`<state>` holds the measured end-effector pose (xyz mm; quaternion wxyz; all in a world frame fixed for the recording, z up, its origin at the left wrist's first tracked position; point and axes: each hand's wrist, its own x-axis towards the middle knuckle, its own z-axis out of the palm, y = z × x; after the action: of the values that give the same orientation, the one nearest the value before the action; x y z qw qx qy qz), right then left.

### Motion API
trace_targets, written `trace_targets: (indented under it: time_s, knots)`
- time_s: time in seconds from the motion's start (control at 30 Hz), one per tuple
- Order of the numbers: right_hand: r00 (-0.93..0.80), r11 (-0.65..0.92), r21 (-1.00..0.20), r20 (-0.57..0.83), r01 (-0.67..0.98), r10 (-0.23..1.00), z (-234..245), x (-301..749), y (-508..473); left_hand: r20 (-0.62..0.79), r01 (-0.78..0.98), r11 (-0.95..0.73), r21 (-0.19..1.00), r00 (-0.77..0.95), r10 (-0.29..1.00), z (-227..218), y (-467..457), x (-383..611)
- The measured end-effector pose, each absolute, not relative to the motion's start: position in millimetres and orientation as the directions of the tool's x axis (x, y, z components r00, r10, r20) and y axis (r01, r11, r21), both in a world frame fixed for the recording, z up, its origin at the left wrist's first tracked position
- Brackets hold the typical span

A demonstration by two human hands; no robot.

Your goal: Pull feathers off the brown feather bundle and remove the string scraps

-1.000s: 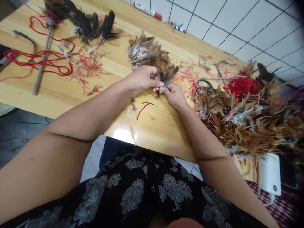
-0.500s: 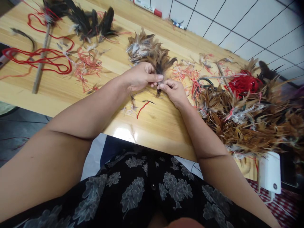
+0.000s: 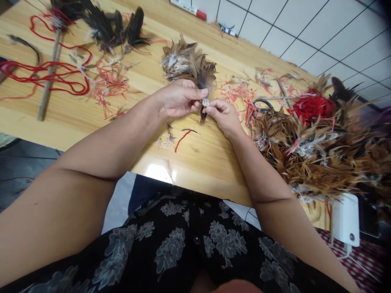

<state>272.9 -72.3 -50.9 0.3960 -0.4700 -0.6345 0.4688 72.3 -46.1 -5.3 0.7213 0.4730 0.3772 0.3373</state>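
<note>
Over the wooden table, my left hand and my right hand meet, both pinched on a small bunch of brown and black feathers. The bunch fans up between the fingertips, and a dark tip hangs below them. A whitish quill end shows where the thumbs touch. Just behind the hands lies a loose heap of brown feathers.
A big pile of brown feathers with a red thread ball fills the right side. Red cord, a wooden stick and black feathers lie at the left. A marker sits at the far edge.
The feather bunch has turned from fanning right to standing more upright between my fingers. Both hands stayed close together, shifting slightly toward the far side.
</note>
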Motion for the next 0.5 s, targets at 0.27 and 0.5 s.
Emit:
trace_targets:
  time_s: [0.27,0.5]
  knots:
    - [-0.264,0.154,-0.971,0.102,0.184,0.959,-45.1,274.8,-76.0,-0.180,-0.087,0.250,0.964,0.475,0.861,-5.3,-42.1,66.0]
    - [-0.235,0.134,-0.962,0.076,0.240,0.969,-45.9,273.5,-71.1,-0.059,0.004,0.066,0.998,0.483,0.874,-27.4,-33.4,61.9]
